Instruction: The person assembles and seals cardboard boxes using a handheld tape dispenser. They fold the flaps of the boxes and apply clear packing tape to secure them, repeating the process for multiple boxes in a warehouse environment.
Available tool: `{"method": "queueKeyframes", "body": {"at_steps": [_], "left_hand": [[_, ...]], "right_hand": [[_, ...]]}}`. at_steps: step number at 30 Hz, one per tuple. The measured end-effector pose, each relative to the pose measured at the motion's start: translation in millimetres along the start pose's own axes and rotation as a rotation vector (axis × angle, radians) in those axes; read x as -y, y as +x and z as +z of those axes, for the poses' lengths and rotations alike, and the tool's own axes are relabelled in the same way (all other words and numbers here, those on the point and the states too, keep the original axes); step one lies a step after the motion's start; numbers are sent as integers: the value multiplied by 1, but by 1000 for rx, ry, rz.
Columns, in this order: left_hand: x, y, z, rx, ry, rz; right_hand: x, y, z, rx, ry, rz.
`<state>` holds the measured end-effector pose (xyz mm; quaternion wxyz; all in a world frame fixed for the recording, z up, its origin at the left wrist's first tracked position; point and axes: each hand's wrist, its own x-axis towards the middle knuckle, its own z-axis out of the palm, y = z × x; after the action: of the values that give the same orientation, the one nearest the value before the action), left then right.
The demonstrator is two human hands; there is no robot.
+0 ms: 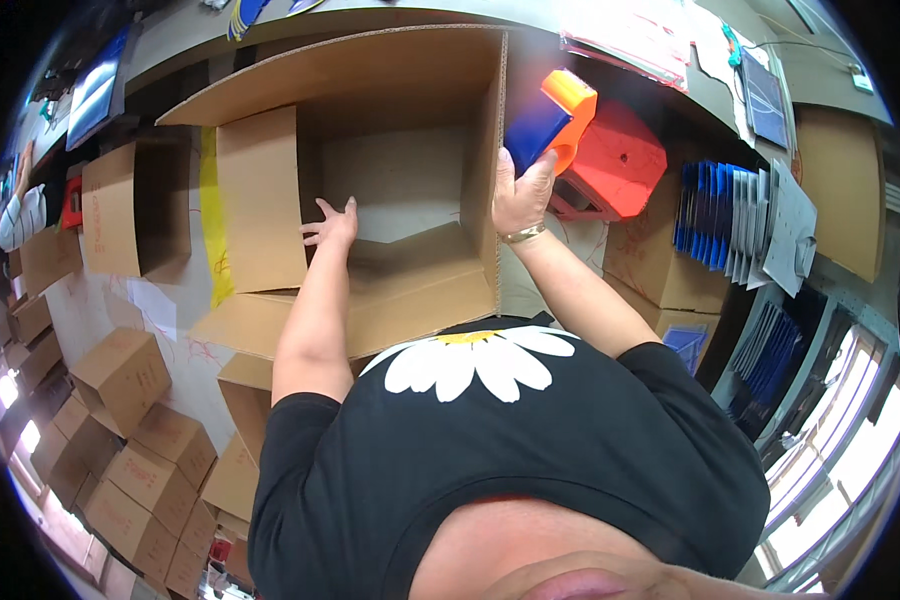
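Note:
A large open cardboard box [400, 320] lies in front of me, its flaps folded out and its inside showing. My left hand [332, 222] is over the box opening, fingers spread, beside the inner edge of the left flap [258, 200]. It holds nothing. At the box's right wall, my right hand [523, 200] closes around the lower end of an orange and blue tape dispenser [573, 105], which points up and away from me. Part of my grip is hidden behind the dispenser. A bracelet circles my right wrist.
A red plastic stool [620, 165] stands just right of the dispenser. Blue and grey folders [735, 220] are stacked on cartons at the right. Several closed cartons [150, 465] fill the lower left, and an open carton [110, 210] stands left. A worktable [420, 14] runs along the far side.

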<state>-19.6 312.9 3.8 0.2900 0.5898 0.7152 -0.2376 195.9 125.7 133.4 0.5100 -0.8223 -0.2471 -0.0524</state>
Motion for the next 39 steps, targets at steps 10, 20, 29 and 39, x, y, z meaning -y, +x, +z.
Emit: {"method": "queueKeyframes", "body": {"at_steps": [10, 20, 29, 39], "left_hand": [[-93, -242, -13, 575, -438, 1225], [-6, -104, -11, 1185, -782, 365], [0, -64, 11, 313, 160, 359], [-4, -81, -146, -790, 75, 696]], "right_hand": [[-19, 31, -3, 100, -133, -88], [-9, 12, 44, 525, -120, 59], [87, 150, 57, 168, 148, -393], [60, 208, 150, 714, 264, -160]]}}
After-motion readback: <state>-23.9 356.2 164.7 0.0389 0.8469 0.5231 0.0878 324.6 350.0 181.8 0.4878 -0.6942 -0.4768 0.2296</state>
